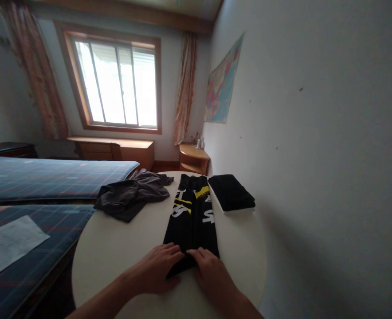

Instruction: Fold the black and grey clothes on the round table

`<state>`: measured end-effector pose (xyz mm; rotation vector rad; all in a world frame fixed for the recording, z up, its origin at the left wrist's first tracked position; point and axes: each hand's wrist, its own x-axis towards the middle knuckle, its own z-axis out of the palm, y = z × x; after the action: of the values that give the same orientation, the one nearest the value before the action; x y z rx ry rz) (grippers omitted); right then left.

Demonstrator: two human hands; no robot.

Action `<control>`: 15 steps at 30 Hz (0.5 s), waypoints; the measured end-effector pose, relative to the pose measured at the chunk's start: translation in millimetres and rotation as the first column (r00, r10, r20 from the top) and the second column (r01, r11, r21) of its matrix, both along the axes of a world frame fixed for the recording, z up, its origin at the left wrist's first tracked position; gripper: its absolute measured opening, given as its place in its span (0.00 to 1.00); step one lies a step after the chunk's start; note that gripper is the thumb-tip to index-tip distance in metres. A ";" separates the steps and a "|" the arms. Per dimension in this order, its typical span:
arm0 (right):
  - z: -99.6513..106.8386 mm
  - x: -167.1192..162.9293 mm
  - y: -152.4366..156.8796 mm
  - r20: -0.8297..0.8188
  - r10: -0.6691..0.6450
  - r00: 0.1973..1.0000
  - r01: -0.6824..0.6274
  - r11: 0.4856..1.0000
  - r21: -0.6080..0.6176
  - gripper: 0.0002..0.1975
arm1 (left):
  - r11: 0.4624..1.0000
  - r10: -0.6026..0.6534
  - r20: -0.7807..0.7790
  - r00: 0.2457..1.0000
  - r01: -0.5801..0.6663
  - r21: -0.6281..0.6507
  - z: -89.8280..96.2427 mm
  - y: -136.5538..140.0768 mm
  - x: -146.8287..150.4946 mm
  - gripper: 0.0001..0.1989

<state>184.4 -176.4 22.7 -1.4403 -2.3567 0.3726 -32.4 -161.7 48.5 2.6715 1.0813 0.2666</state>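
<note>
A long black garment (193,226) with white lettering and yellow stripes lies lengthwise on the round white table (126,248), folded into a narrow strip. I cannot tell for sure whether it is a shirt or trousers. At its near end, my left hand (161,268) grips the left corner, fingers on top and the thumb low by the edge. My right hand (212,270) closes on the near right part, its fingertips pressed on the cloth and its thumb hidden. Both hands' fingertips come close together over the middle of the garment.
A crumpled dark grey garment (134,195) lies at the table's back left, partly over its edge. Folded black cloth (232,192) sits at the back right on something white, near the wall (309,177). Plaid mattresses (59,177) are on the left, with a paper sheet (11,243).
</note>
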 end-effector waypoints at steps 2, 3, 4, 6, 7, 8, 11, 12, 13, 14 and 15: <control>5.5 3.2 6.3 -0.142 -0.018 0.990 0.008 0.997 -0.072 0.27 | 1.000 0.014 0.024 1.000 -0.013 -0.026 1.3 0.2 -8.7 0.29; 7.5 5.3 10.1 -0.202 -0.028 0.979 0.007 0.995 -0.102 0.26 | 0.999 0.008 0.037 0.999 -0.007 -0.040 0.9 1.6 -13.3 0.33; 8.9 7.7 14.3 -0.247 -0.035 0.968 0.003 0.991 -0.131 0.25 | 0.999 -0.002 0.050 0.999 0.004 -0.053 -0.1 3.7 -17.7 0.36; 10.6 12.4 22.8 -0.292 -0.044 0.955 -0.012 0.982 -0.187 0.25 | 0.997 -0.010 0.083 0.997 0.016 -0.074 -3.9 9.4 -24.9 0.39; 11.0 14.5 26.7 -0.303 -0.047 0.952 -0.020 0.977 -0.213 0.25 | 0.997 0.002 0.105 0.995 0.007 -0.082 -6.5 12.7 -27.3 0.38; 11.5 16.3 30.0 -0.313 -0.050 0.948 -0.027 0.971 -0.236 0.24 | 0.996 0.027 0.128 0.991 -0.015 -0.088 -9.2 16.0 -28.8 0.37; 13.8 20.4 32.9 -0.341 -0.050 0.939 -0.051 0.958 -0.281 0.22 | 0.989 0.121 0.168 0.978 -0.103 -0.110 -15.9 25.1 -29.2 0.29; 15.0 21.7 31.2 -0.344 -0.038 0.938 -0.065 0.957 -0.283 0.22 | 0.983 0.154 0.169 0.974 -0.135 -0.121 -17.1 27.5 -28.5 0.26; 16.2 23.3 28.3 -0.338 -0.020 0.941 -0.079 0.957 -0.277 0.23 | 0.977 0.189 0.165 0.968 -0.169 -0.132 -17.6 29.6 -27.6 0.24; 17.3 25.4 24.4 -0.318 0.000 0.948 -0.089 0.961 -0.263 0.27 | 0.969 0.224 0.162 0.961 -0.202 -0.145 -17.6 31.3 -26.8 0.22; 18.2 28.0 20.1 -0.283 0.021 0.959 -0.092 0.966 -0.241 0.32 | 0.960 0.256 0.163 0.953 -0.231 -0.158 -17.1 32.8 -25.9 0.21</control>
<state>212.3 -156.3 40.9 -1.3249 -2.1836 0.8602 -58.3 -128.9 31.4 2.3408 1.3186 0.4552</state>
